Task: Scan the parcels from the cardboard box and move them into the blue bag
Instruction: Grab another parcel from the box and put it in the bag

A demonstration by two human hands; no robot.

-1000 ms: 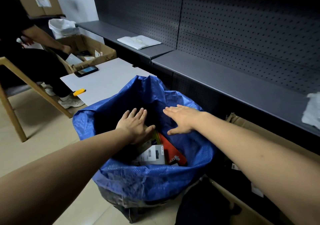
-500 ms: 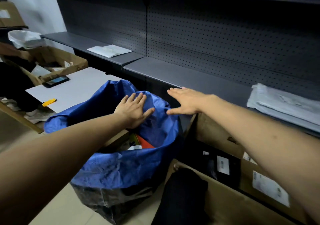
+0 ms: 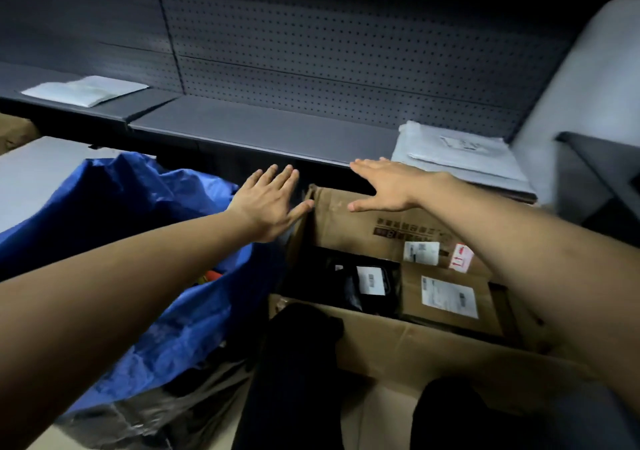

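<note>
Both hands are out front and empty. The left hand (image 3: 268, 203) is flat, fingers spread, its grip apart and holding nothing, hovering at the gap between the blue bag (image 3: 114, 214) and the near-left corner of the cardboard box (image 3: 349, 221). The right hand (image 3: 384, 186) is just as open, palm down over the box's far wall, thumb splayed, nothing clamped.

And there are the parcels, down in the box: a black parcel (image 3: 360, 286) with a white label toward the left wall, and a brown parcel (image 3: 446, 297) with a bigger label just beside it on the right. The bag stands touching the box's left side, mouth open, something red just showing inside.

I see no scanner anywhere in this view, so that's the first worry: a parcel could go into the bag unscanned. Second risk, the black parcel looks like soft plastic, and a one-handed pinch may let it sag and slip. Third, the bag's rim is slumped and folded toward the box; a careless toss could land on that fold and slide to the floor. The box's upright flaps could also catch a wrist on the reach in.
</note>
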